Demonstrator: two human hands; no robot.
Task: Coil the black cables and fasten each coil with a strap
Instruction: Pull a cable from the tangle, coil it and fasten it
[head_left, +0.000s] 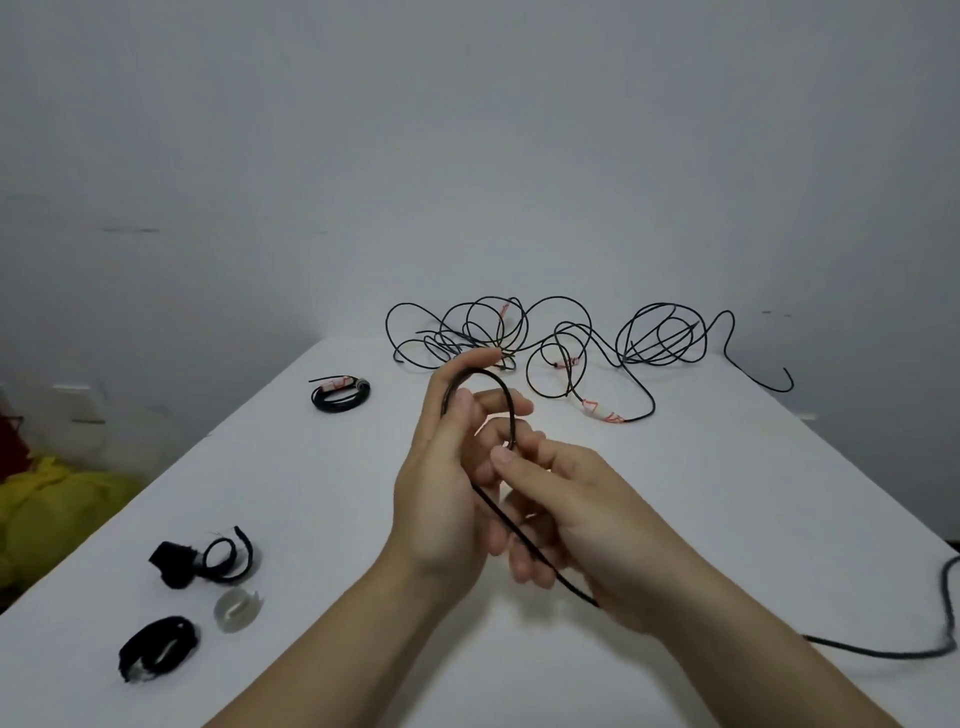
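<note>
Both hands are on the same black cable (524, 535), held up over the near half of the table (322, 499). My left hand (441, 478) stands upright, palm turned to the right, with the thumb lying across the start of a small loop and the index finger pointing up behind it. My right hand (582, 509) comes in from the side and pinches the cable between thumb and forefinger just where the loop comes back down. The rest runs under my right palm and off along the table to the right edge.

How I'd go about this bit: the first loop sets the size for all the others, so I'd match it to the finished coil (340, 399) at the far left (that one looks neat enough). Let the cable slide through the right pinch rather than dragging it, with a slight twist each turn so it lies flat instead of kinking. The left thumb should clamp each new turn against the last.

As for the straps (208, 558), they're near the left edge, well apart from my hands — an easy reach, I reckon. At the back, the big tangle (545, 338) waits its turn.
</note>
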